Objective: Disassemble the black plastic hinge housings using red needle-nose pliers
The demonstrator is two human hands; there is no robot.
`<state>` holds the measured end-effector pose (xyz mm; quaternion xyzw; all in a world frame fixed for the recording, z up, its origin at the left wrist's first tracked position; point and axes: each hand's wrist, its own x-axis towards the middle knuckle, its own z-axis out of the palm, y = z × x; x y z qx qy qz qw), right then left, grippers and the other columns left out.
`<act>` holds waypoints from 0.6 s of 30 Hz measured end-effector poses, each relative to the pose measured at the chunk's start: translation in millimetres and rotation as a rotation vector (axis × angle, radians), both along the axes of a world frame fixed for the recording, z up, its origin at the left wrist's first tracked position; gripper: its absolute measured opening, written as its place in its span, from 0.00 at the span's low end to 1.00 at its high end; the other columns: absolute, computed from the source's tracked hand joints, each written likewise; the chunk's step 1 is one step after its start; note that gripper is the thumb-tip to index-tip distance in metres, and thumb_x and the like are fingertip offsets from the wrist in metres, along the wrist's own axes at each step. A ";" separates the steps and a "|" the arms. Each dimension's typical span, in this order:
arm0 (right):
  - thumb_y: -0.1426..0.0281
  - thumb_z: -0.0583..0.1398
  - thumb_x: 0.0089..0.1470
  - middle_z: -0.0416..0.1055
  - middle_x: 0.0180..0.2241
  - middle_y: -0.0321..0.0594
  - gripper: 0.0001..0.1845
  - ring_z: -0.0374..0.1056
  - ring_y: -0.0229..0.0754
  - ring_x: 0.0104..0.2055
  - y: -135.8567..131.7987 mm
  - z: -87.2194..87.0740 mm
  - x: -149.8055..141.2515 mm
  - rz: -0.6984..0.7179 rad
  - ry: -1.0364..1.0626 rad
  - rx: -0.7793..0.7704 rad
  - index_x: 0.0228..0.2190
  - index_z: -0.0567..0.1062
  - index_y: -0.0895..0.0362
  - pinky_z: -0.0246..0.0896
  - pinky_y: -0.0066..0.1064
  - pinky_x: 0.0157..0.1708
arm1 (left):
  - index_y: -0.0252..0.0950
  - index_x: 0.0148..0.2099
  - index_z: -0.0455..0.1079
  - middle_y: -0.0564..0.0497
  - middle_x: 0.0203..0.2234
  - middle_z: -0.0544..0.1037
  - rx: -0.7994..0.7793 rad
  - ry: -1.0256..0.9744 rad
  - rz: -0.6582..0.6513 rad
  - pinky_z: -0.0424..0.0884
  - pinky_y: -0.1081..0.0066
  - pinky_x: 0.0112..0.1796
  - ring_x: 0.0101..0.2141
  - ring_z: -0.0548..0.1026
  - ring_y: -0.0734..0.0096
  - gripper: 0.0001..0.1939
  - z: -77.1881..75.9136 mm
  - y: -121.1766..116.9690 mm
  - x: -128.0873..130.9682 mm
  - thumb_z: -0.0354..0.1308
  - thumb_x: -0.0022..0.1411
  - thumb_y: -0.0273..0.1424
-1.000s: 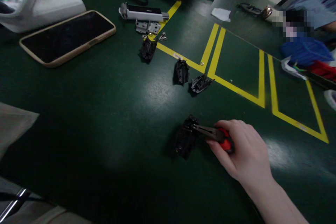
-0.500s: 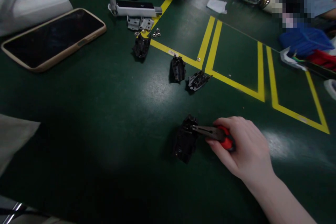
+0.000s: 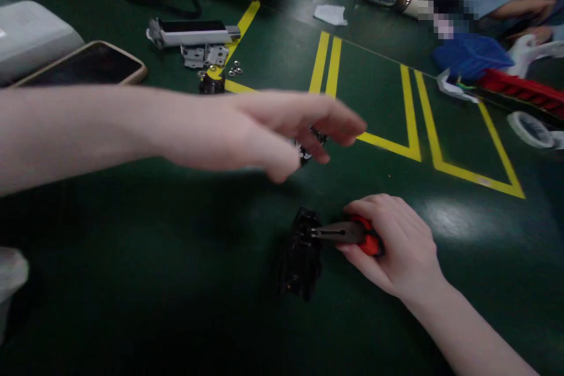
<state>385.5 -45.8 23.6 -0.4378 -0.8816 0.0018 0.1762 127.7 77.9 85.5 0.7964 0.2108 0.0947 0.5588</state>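
My right hand [image 3: 392,247] is closed round the red handles of a pair of long-nose pliers [image 3: 341,232]. The tips of the pliers meet the upper end of a black plastic part [image 3: 302,258] that lies on the green table [image 3: 176,270]; whether they pinch it I cannot tell. My left hand [image 3: 273,129] reaches across from the left, fingers apart and holding nothing. Partly hidden beneath its fingers is a smaller black and grey part [image 3: 305,154]. Another black part [image 3: 212,83] shows just above the left forearm.
A phone [image 3: 88,64] lies at the left, beside a white device [image 3: 35,35]. Behind are a white and black bar [image 3: 194,32], metal brackets [image 3: 205,56] and several small nuts [image 3: 235,69]. Yellow tape [image 3: 412,117] marks the table. Another person's arm [image 3: 524,7], a blue bag [image 3: 471,56] and a tape roll [image 3: 529,129] are at the right.
My left hand has come in from the left over the loose black parts. The right hand keeps its hold on the pliers. The view has shifted, so the background sits further left.
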 end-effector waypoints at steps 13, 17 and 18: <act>0.58 0.56 0.62 0.70 0.30 0.41 0.15 0.64 0.41 0.32 36.5 -2.9 -4.7 0.110 0.004 0.027 0.38 0.69 0.59 0.57 0.33 0.32 | 0.41 0.62 0.66 0.49 0.50 0.76 -0.152 -0.003 -0.132 0.73 0.71 0.48 0.48 0.75 0.68 0.27 -46.2 -13.9 -17.3 0.64 0.61 0.26; 0.56 0.55 0.62 0.71 0.32 0.42 0.19 0.65 0.42 0.34 49.2 -3.5 -9.0 0.150 0.002 0.028 0.39 0.70 0.60 0.57 0.33 0.33 | 0.39 0.56 0.69 0.50 0.47 0.75 -0.225 -0.015 -0.111 0.73 0.69 0.49 0.48 0.74 0.67 0.25 -49.7 -14.2 -18.8 0.68 0.57 0.25; 0.55 0.55 0.62 0.71 0.32 0.41 0.19 0.65 0.42 0.34 50.5 -3.5 -9.4 0.145 0.003 0.029 0.39 0.70 0.60 0.57 0.33 0.33 | 0.39 0.55 0.69 0.51 0.46 0.75 -0.246 -0.010 -0.109 0.72 0.69 0.49 0.48 0.74 0.67 0.25 -50.1 -14.5 -18.9 0.68 0.56 0.25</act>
